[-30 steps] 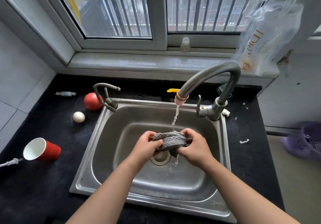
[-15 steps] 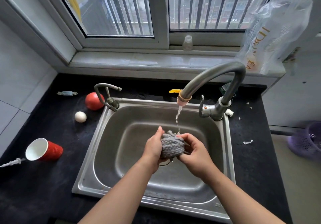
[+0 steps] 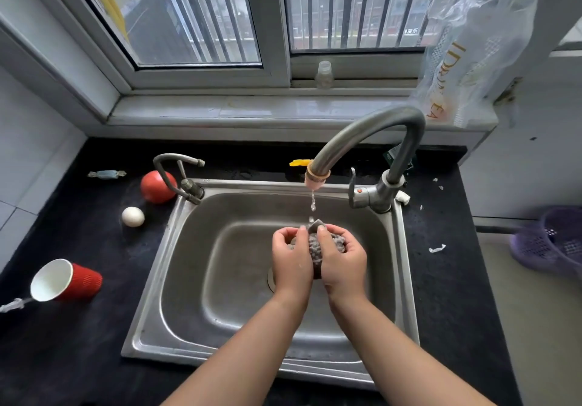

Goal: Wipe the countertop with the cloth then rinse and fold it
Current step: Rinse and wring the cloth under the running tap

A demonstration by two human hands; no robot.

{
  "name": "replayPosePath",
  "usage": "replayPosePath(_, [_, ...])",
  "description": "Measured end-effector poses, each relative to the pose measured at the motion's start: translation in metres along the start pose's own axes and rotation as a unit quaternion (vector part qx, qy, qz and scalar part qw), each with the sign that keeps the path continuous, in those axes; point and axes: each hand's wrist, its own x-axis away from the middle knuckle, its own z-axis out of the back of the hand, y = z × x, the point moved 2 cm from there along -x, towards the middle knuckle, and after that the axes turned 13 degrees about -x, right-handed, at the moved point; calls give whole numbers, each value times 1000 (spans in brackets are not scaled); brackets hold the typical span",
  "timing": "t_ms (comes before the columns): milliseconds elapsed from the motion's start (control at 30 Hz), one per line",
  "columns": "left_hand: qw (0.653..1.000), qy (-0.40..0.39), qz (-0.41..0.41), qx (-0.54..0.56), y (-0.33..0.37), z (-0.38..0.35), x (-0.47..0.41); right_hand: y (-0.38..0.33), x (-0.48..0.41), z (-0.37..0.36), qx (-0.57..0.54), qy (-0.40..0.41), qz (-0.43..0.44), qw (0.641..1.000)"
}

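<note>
A grey knobbly cloth (image 3: 315,246) is bunched into a wad between both hands over the steel sink (image 3: 220,267). My left hand (image 3: 291,259) grips its left side and my right hand (image 3: 341,257) wraps its right side, so most of the cloth is hidden. A thin stream of water falls from the curved tap (image 3: 365,136) onto the top of the cloth. The black countertop (image 3: 94,327) surrounds the sink.
On the left counter lie a tipped red paper cup (image 3: 67,279), a white egg (image 3: 133,216), a tomato (image 3: 156,186) and a wrapped candy (image 3: 107,173). A small second tap (image 3: 176,169) stands at the sink's left corner. Paper scraps (image 3: 437,248) lie at right; a purple basket (image 3: 554,241) sits beyond.
The cloth was stretched out between the hands, then squeezed into a tight wad. Both hands have closed together around it under the stream.
</note>
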Motion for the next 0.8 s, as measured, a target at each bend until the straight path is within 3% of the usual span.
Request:
replayPosePath(133, [993, -43, 107, 32, -13, -1, -3, -6, -2, -3, 32, -39, 17, 999])
replayPosePath(267, [964, -108, 220, 101, -9, 1, -5, -8, 2, -6, 12, -63, 3, 998])
replayPosePath(400, [989, -17, 135, 60, -8, -1, -6, -4, -2, -11, -9, -5, -84, 996])
replayPosePath(533, [995, 63, -40, -62, -5, 2, -6, 9, -6, -10, -44, 70, -203, 976])
replayPosePath(667, [980, 49, -126, -144, -10, 1, -4, 14, -4, -6, -52, 105, -298, 947])
replayPosePath(800, [973, 20, -179, -145, -15, 5, -1, 13, 0, -2, -24, 79, -322, 943])
